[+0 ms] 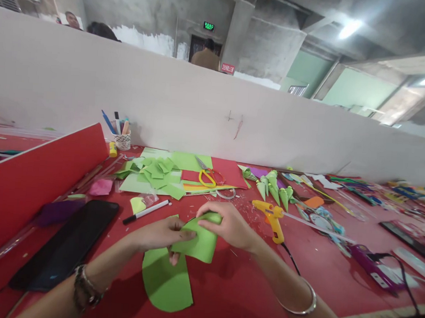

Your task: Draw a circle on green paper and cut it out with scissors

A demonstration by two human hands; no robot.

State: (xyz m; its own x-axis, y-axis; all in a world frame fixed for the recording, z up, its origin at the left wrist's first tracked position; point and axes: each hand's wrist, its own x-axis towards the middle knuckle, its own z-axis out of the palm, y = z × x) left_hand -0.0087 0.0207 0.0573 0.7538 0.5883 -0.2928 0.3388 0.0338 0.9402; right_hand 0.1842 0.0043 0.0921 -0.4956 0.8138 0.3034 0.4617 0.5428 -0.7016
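A green piece of paper (199,240) is held up between both hands, its right side curling over. My left hand (161,235) pinches its left edge, thumb on top and fingertips below. My right hand (228,224) grips the curled upper right part between thumb and fingers. Below them, a rounded green paper cutout (167,283) lies flat on the red table (236,295), its upper part covered by my left hand and the held paper. A black-and-white marker (146,211) rests just beyond my left hand.
A yellow glue gun (272,218) lies right of my right hand, its cord trailing forward. Yellow-handled scissors (207,178), green paper squares (157,172) and rolled green paper cones (273,186) are behind. On the left lies a black phone (66,243); at right, a purple power strip (376,270).
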